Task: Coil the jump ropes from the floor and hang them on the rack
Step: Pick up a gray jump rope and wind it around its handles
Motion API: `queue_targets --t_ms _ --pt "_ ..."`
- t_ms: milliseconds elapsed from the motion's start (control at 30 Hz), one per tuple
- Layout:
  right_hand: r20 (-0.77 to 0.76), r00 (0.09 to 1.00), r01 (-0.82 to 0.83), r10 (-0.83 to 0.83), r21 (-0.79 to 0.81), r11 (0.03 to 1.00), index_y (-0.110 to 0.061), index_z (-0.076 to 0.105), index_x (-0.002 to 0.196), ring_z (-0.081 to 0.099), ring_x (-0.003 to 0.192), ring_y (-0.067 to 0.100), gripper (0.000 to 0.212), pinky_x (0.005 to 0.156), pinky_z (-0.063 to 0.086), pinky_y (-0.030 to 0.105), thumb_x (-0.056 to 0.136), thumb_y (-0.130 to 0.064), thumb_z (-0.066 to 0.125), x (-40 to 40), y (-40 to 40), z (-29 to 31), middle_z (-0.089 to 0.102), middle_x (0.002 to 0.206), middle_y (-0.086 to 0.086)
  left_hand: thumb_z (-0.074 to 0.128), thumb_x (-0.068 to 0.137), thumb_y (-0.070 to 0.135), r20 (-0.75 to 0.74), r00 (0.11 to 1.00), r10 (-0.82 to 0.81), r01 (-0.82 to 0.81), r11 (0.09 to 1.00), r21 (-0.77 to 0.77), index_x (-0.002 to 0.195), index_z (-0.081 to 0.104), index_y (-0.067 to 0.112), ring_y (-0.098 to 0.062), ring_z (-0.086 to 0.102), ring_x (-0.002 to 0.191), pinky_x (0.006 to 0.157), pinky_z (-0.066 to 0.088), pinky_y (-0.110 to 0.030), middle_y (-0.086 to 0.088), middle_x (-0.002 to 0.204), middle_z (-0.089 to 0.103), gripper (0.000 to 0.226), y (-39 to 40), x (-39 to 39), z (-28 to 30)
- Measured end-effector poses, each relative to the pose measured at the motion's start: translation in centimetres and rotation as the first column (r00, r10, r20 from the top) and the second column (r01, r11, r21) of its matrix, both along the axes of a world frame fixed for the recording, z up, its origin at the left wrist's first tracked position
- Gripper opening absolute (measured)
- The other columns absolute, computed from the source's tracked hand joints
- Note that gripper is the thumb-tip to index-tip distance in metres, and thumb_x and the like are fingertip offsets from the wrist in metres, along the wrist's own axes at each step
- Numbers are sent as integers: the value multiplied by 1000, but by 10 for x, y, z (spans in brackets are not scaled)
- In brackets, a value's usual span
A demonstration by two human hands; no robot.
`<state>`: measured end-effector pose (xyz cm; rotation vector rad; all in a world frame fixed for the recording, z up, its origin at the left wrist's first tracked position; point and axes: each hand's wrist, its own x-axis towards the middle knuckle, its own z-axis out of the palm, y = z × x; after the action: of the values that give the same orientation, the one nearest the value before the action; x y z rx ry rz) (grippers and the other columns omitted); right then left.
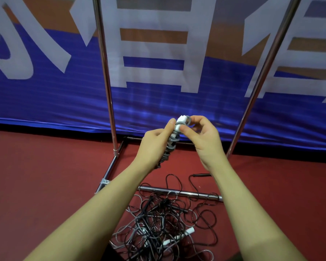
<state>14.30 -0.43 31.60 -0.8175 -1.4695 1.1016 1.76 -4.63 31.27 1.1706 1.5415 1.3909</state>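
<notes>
Head view. My left hand [155, 143] grips a coiled jump rope [174, 140], fingers wrapped round the bundle's middle and lower part. The bundle stands nearly upright, grey cord wound tightly round white handles, whose ends show at the top. My right hand [199, 133] pinches the top of the same bundle, thumb pressed on the cord, fingers curled behind a loop at the handle tips. Both hands hold the bundle in the air in front of the rack [106, 81], between its two upright metal poles.

On the red floor [45, 176], in front of the rack's lower crossbar [181, 193], lies a tangled heap of ropes [162, 225], black and grey cords mixed, with white handles showing at its right side. Some loops lie over the crossbar. One black handle [201, 174] lies just behind the crossbar. Behind the rack hangs a blue banner [45, 95] with large pale characters.
</notes>
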Motion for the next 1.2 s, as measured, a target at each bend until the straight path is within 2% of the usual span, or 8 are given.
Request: queue_targets --t_ms 100,200,333,500,700,867,1033,1200 --pt "-63 997 37 -36 15 999 -24 61 83 53 81 17 19 85 48 43 80 -11 73 -2 -1 -1 62 82 -5 51 66 81 0 999 33 -33 999 32 70 51 -5 -22 31 57 57 28 -39 -9 63 36 86 1 3 -1" --pt "-92 994 59 -55 49 997 -24 60 79 59 80 15 21 82 50 39 81 -6 71 -1 -2 1 65 80 -8 51 65 82 31 999 19 -19 1000 22 81 56 -6 -23 34 56 52 30 -36 -9 65 40 89 1 7 0" --pt "-158 987 34 -28 36 999 -17 57 79 65 77 7 22 75 50 20 82 3 67 2 -4 3 65 76 -9 52 78 72 106 989 -107 112 993 -41 86 65 5 -23 56 59 52 41 -28 -8 62 58 68 1 6 0" --pt "-152 987 -44 48 29 999 -13 60 80 67 77 12 20 77 51 23 81 6 66 7 -2 7 70 76 -7 56 73 61 221 939 -263 271 963 -3 112 57 -5 -28 63 57 51 48 -25 -9 67 63 77 1 0 4" --pt "-155 988 -25 25 3 1000 -13 62 72 66 74 15 22 74 52 24 74 7 72 9 -2 7 69 71 -3 57 76 56 306 886 -350 368 930 -1 87 65 10 -28 60 58 58 48 -30 -12 67 60 48 -1 -4 6" --pt "-155 988 -21 20 -9 1000 -11 60 69 62 63 12 20 68 50 21 76 5 72 7 -4 9 65 62 -4 63 71 52 334 887 -319 333 943 17 75 69 11 -21 54 49 48 45 -25 -10 65 60 42 -1 -4 9" --pt "-256 967 -25 12 -49 998 -8 62 68 65 61 13 18 67 53 23 78 6 69 4 -4 10 69 64 0 68 73 41 383 892 -240 241 969 46 84 63 3 -18 48 46 45 40 -23 -8 61 55 40 0 1 10" --pt "-310 951 -30 -5 -108 994 -6 62 73 69 67 14 16 70 56 26 84 5 63 0 -7 5 70 66 1 78 63 52 233 970 -66 55 997 55 82 61 5 -19 48 49 49 38 -26 -6 59 57 54 4 3 7"
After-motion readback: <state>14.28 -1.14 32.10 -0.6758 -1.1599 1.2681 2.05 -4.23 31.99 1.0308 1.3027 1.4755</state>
